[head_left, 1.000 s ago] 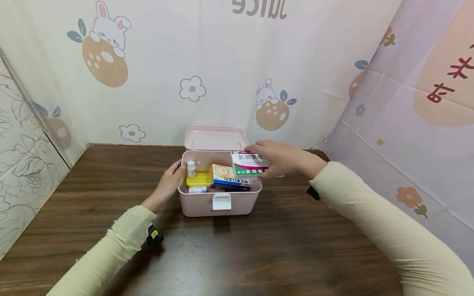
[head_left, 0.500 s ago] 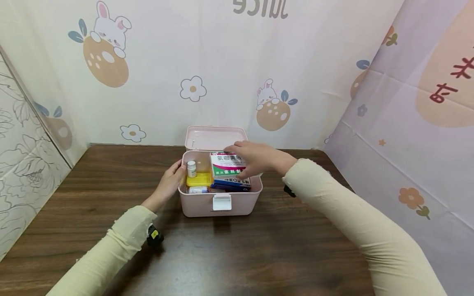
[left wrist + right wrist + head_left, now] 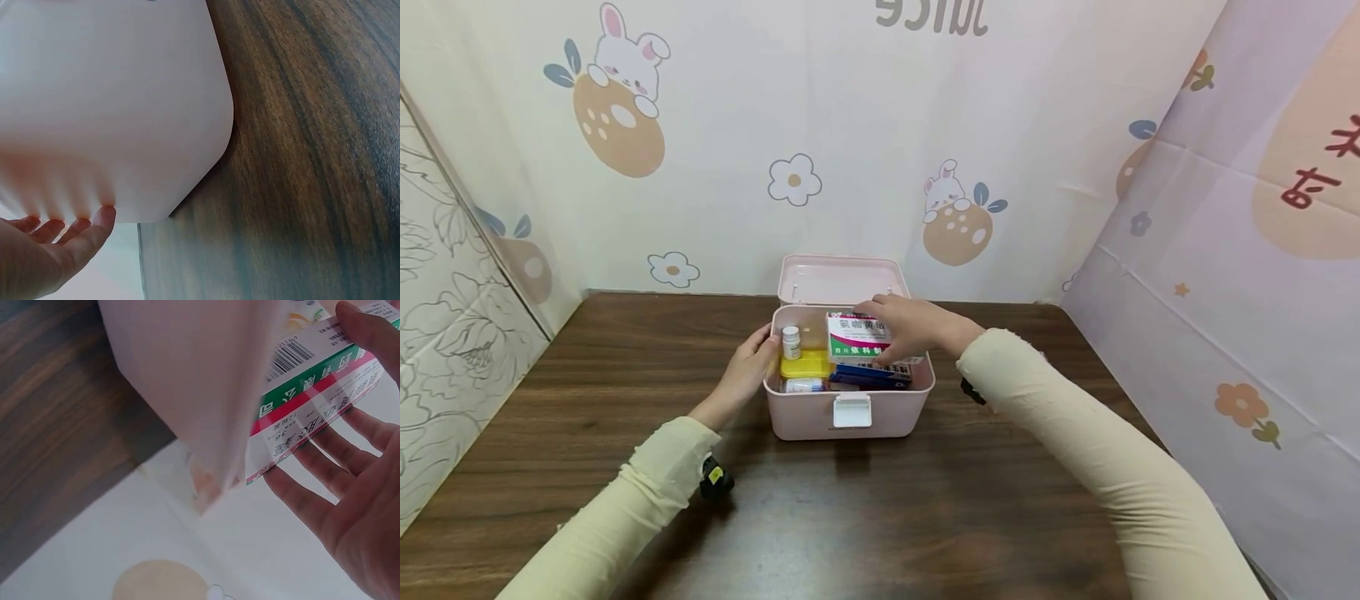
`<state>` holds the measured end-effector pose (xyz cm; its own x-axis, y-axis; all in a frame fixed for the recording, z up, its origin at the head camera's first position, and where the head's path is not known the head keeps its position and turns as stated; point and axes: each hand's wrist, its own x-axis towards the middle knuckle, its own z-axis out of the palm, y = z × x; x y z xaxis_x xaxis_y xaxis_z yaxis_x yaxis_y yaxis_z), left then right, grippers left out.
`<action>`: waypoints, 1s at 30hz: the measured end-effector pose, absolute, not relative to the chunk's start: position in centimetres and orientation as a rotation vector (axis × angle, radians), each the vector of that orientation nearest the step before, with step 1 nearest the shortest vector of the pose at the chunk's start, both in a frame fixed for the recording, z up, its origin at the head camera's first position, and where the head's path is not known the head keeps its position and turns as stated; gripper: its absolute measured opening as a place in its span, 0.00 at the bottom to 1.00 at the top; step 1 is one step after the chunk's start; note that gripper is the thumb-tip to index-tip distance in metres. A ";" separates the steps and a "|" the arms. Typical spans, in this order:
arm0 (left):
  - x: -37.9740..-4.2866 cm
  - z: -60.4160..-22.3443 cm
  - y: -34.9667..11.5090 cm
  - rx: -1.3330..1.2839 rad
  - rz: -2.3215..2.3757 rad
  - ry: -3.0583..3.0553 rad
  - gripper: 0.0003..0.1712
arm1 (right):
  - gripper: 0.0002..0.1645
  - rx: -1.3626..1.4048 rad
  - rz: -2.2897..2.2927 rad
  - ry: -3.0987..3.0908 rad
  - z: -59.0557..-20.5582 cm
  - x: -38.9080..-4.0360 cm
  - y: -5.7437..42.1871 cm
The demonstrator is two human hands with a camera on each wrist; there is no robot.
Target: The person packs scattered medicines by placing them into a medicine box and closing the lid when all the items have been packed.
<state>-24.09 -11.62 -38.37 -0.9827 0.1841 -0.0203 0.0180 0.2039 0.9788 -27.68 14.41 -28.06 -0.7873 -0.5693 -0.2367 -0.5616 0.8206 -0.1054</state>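
A pink storage box (image 3: 808, 415) stands on the table with its lid (image 3: 844, 281) raised at the back. My left hand (image 3: 747, 372) rests on the box's left wall; in the left wrist view its fingertips touch the pink side. My right hand (image 3: 917, 327) grips a white, green and magenta medicine box (image 3: 856, 335) over the right half of the storage box. In the right wrist view the thumb lies on one edge of the medicine box and the fingers on the opposite edge. Below it lies a blue medicine box (image 3: 871, 377), partly covered.
Inside the storage box are a white bottle (image 3: 791, 342), a yellow case (image 3: 806, 364) and a white-and-blue item (image 3: 804, 385). A white latch (image 3: 852, 411) hangs at the front. Patterned cloth (image 3: 850, 125) rises behind the dark wooden table (image 3: 850, 517).
My right hand has moved left with the white, green and magenta medicine box, from the storage box's right rim to over its contents. The left hand stays at the left wall.
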 end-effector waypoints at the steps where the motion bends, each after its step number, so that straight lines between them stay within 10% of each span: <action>1: -24.1 -38.4 -11.6 0.195 1.890 2.332 0.34 | 0.53 -0.865 -0.052 2.745 -28.3 -27.8 14.5; 30: -24.4 -38.6 -11.7 0.222 1.917 2.343 0.33 | 0.55 -0.866 -0.168 2.767 -31.8 -29.1 14.8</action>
<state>-24.37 -11.68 -38.60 -0.9837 0.1795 0.0103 0.0456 0.1941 0.9799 -29.08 14.76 -31.84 -0.7969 -0.5735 -0.1899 -0.5464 0.8183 -0.1785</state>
